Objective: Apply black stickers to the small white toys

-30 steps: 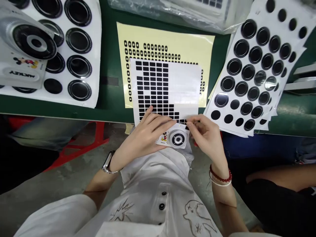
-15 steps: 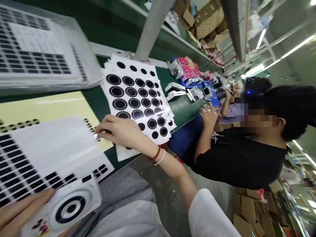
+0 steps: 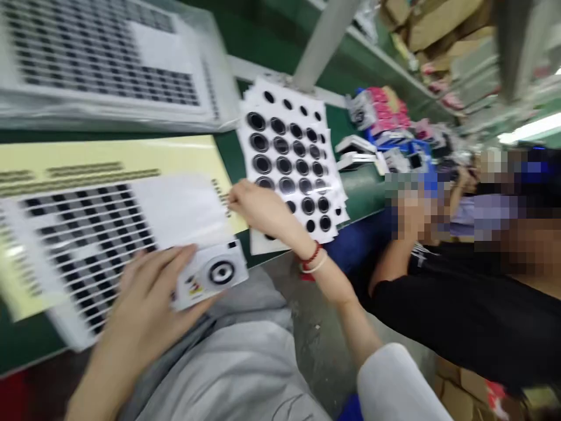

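Your left hand (image 3: 144, 310) is closed around the near end of the white Mickey-print camera (image 3: 210, 273), fingers lying across its body, so the camera sits at the near edge of the white sheet of black rectangular pads (image 3: 87, 245), just overlapping it. That grip works well: hold the body by its edge and keep your fingers clear of the round black-and-white lens face.

Your right hand (image 3: 263, 207) is out to the right, curled, with its fingertips (image 3: 232, 199) at the far-right edge of that sheet, over the yellow backing sheet (image 3: 109, 153). Blur hides whether they are pinching anything, so you can't tell from here. Keep those fingertips low and steady at the edge, as the small dark shapes there sit close together.

Beyond your right hand lies the stack of white sheets printed with black rings (image 3: 289, 158), with the plastic-wrapped stack of sheets (image 3: 109, 64) at the far left.

Compared with half a second ago, the camera sits higher in view and shows whole, not cut by the corner, and the whole picture is blurrier. The co-worker (image 3: 451, 304) at the right is now cut off by the frame edge.
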Tool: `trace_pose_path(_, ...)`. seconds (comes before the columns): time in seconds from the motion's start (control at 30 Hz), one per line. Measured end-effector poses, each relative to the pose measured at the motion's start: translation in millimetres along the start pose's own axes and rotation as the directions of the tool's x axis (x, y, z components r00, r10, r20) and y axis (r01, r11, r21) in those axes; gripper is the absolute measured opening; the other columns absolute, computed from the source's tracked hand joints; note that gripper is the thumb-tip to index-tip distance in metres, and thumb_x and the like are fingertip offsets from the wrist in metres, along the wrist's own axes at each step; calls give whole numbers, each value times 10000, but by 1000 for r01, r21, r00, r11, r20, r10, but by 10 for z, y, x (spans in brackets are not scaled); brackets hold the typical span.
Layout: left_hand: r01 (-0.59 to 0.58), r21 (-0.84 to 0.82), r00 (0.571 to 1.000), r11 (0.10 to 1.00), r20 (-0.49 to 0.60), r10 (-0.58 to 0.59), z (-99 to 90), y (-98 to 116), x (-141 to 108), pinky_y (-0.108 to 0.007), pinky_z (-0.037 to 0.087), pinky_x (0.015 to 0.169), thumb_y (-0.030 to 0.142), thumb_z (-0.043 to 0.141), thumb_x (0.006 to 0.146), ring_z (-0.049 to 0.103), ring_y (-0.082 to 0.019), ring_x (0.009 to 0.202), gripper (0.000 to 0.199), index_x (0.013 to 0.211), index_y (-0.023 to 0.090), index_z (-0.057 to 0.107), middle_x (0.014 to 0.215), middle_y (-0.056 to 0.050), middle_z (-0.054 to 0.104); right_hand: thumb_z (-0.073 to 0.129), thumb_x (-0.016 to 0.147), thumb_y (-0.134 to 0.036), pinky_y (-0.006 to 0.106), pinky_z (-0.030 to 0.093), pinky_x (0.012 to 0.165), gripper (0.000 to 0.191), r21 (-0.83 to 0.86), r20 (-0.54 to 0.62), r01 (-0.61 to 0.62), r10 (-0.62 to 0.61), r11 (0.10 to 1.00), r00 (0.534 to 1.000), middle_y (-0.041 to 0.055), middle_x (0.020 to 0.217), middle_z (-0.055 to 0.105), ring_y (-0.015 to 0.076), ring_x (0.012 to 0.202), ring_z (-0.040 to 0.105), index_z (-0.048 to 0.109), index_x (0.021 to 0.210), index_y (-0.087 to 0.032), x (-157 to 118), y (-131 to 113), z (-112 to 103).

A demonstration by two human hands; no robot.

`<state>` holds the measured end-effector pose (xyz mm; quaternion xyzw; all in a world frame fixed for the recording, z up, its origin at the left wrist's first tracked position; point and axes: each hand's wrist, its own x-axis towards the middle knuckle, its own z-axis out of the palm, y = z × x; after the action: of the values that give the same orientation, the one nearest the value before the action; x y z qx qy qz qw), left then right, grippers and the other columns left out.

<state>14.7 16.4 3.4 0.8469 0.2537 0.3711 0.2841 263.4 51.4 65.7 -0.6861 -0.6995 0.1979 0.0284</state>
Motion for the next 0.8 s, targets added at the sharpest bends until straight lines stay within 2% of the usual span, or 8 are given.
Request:
trace_pose_path(0.07,66,147,997,987,32,-72,-40,14,-48,-719,476,1171,415,754,924,625,-424,1223,900,1702,302,316,1335,-148,633,522,1093,-240,330,482,794,145,87,-60,-46,51,995,997,78,1119,666,212,955,654,590,968,-213,-109,-31,53)
trace_pose_path(0.17,115,213,988,970,78,-134,-62,67,-73,-676,481,1203,395,729,967,616,-397,1296,877,1697,222,275,1397,-177,611,535,1065,-257,361,499,873,142,348,-203,-65,142,935,969,70,1039,631,211,928,628,552,927,-229,-339,-95,142)
trace_pose_path(0.23,125,217,988,968,63,-141,-48,106,-74,-665,463,1229,384,705,990,621,-375,1302,852,1690,184,263,1394,-188,617,537,1062,-305,379,518,940,160,546,-188,-24,151,837,971,95,1132,623,223,1044,636,562,920,-236,-522,-181,196)
trace_pose_path(0.33,130,215,989,968,39,-142,-15,139,-84,-655,475,1223,385,693,996,634,-352,1285,867,1697,190,222,1375,-178,637,580,1047,-388,442,504,1083,193,702,-108,-83,221,707,969,128,1383,573,264,1338,573,620,928,-242,-731,-364,284)
trace_pose_path(0.4,138,212,989,968,31,-147,0,140,-95,-653,481,1219,379,702,983,641,-345,1272,896,1703,206,198,1361,-167,648,605,1030,-397,490,449,1180,199,719,-105,-127,288,684,952,126,1432,558,280,1447,505,637,910,-242,-780,-480,343)
trace_pose_path(0.47,140,207,988,968,32,-149,5,133,-101,-654,483,1216,384,710,976,644,-346,1262,910,1701,202,194,1348,-166,652,627,1010,-388,518,413,1220,192,704,-129,-146,327,695,936,124,1434,567,290,1472,481,649,890,-241,-767,-564,386)
trace_pose_path(0.63,149,199,986,969,40,-159,-2,140,-96,-642,494,1207,385,709,976,640,-341,1241,879,1675,145,233,1350,-180,645,659,981,-349,537,449,1165,159,637,-183,-150,337,756,924,131,1427,581,312,1412,519,672,866,-239,-702,-657,396)
trace_pose_path(0.8,164,189,985,968,25,-171,12,153,-89,-630,480,1222,350,721,962,645,-333,1209,835,1635,99,295,1324,-179,657,663,978,-342,500,509,1083,163,592,-229,-176,373,787,899,139,1406,585,304,1333,571,660,855,-235,-722,-711,389)
